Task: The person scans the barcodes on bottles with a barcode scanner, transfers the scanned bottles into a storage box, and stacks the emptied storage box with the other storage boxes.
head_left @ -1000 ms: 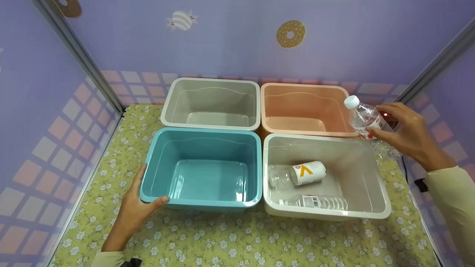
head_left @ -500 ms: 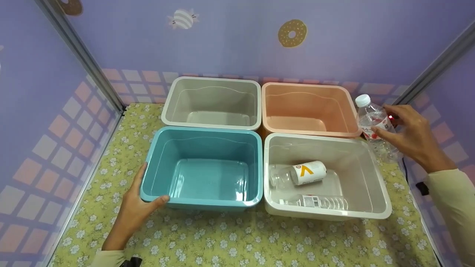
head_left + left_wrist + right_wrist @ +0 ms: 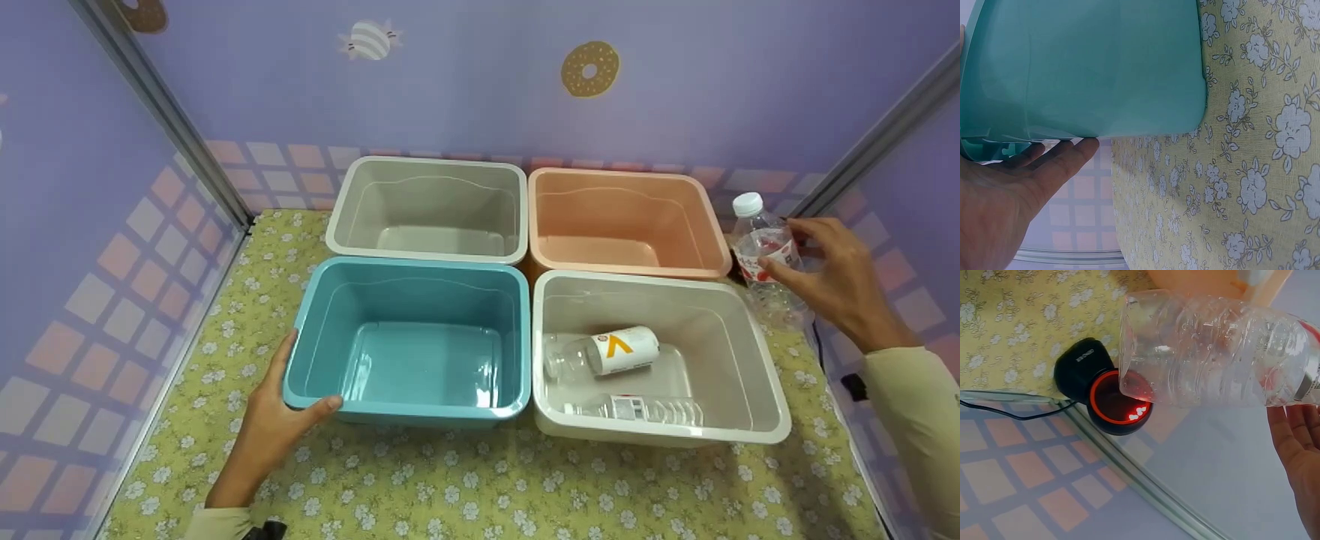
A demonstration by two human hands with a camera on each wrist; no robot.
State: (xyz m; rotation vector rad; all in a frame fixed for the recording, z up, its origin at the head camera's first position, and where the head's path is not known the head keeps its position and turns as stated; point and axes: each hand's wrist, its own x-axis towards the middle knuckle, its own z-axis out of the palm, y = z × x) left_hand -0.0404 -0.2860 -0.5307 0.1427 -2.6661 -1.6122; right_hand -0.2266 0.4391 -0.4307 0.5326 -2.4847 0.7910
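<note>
From the head view, four bins sit in a block on the flowered worktop (image 3: 480,480): a grey bin (image 3: 427,169) at 11 o'clock, a peach bin (image 3: 622,180) at 1 o'clock, a teal bin (image 3: 405,409) at 7 o'clock and a white bin (image 3: 765,375) at 5 o'clock, which holds two bottles lying flat. The left hand (image 3: 274,424) grips the teal bin's near left corner, thumb over the rim. At 3 o'clock, the right hand (image 3: 832,277) holds a clear bottle (image 3: 761,259) with a white cap, just beside the peach bin. In the left wrist view, the left hand's fingers (image 3: 1055,160) curl under the teal bin's rim. In the right wrist view, the bottle's base hangs over a black scanner (image 3: 1095,385) with a glowing red ring, at 9 o'clock from the bottle
</note>
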